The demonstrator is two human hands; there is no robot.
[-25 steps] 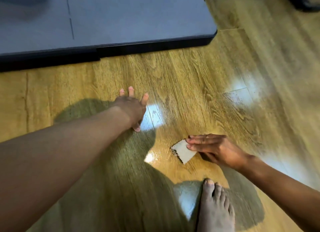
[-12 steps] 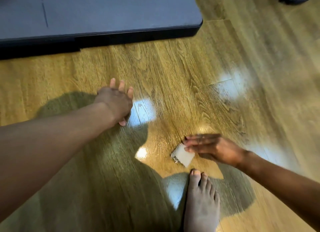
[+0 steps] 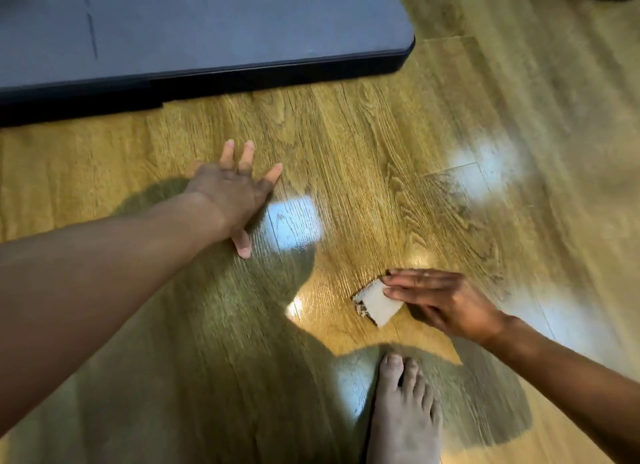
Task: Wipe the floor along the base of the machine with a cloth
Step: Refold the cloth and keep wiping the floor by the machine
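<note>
The wooden floor (image 3: 346, 134) lies under both hands. The grey, black-edged machine (image 3: 225, 24) sits beyond the left hand (image 3: 232, 193), which rests flat, fingers spread. The right hand (image 3: 446, 304) presses a small white cloth (image 3: 379, 304) down with straight fingers.

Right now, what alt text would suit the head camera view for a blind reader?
A person's right hand presses a small pale cloth flat on a glossy wooden floor, apart from the dark machine base. The left hand rests spread on the floor; a bare foot stands nearby.
</note>
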